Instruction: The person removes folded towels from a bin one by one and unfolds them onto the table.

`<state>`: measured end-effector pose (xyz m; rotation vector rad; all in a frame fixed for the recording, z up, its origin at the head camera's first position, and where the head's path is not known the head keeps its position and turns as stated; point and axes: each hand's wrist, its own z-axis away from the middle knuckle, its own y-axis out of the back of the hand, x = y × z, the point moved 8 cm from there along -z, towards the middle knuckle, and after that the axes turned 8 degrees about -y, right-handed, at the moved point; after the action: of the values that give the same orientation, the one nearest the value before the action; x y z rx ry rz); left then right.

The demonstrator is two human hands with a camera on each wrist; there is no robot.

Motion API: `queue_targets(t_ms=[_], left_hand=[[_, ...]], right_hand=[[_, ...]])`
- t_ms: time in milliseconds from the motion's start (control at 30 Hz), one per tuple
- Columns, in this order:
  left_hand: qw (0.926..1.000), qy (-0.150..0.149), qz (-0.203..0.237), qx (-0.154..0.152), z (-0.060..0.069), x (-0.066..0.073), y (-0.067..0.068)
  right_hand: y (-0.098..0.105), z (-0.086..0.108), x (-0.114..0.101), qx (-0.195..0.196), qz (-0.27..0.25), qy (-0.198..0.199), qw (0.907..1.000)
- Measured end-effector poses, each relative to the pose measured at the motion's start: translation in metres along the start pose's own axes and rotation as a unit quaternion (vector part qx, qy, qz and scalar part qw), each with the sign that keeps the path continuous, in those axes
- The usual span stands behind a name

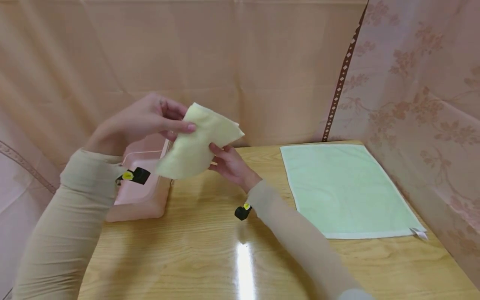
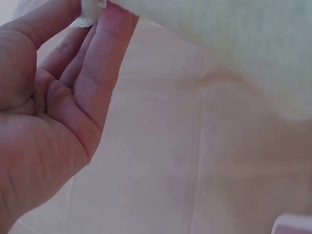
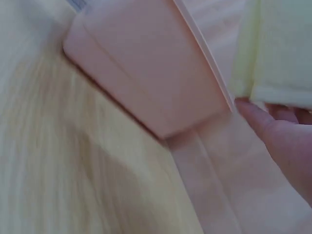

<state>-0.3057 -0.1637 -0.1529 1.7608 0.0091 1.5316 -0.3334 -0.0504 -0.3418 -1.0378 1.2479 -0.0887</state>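
A pale yellow towel (image 1: pixel 204 137), folded in layers, hangs in the air above the table's left half. My left hand (image 1: pixel 150 116) pinches its upper left edge, thumb in front; the left wrist view shows the fingertips behind the cloth (image 2: pixel 243 39). At the lower right edge, my right hand (image 1: pixel 234 166) pinches it between thumb and fingers, and in the right wrist view the thumb (image 3: pixel 258 114) presses at the border. On the table's right side a light green towel (image 1: pixel 348 191) lies spread flat, with a white tag (image 1: pixel 419 234) at its near right corner.
A pink plastic bin (image 1: pixel 138 210) stands on the table at the left, partly behind my left forearm. The wooden table (image 1: pixel 195 250) reaches back to a beige curtain (image 1: pixel 210 50). A floral curtain (image 1: pixel 423 83) borders the right side.
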Motion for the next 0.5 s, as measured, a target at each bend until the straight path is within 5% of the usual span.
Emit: queue_targets(t_ms=[267,500], left_hand=[[0.995,-0.064,0.071,0.028,-0.018,-0.011,-0.013],[0.9735,-0.102,0.199,0.05,-0.045,-0.034,-0.036]], right_hand=[[0.034,0.029,-0.055,0.009,0.09,0.039,0.9951],[0.067,0.059,-0.101,0.097,0.168,0.014,0.9808]])
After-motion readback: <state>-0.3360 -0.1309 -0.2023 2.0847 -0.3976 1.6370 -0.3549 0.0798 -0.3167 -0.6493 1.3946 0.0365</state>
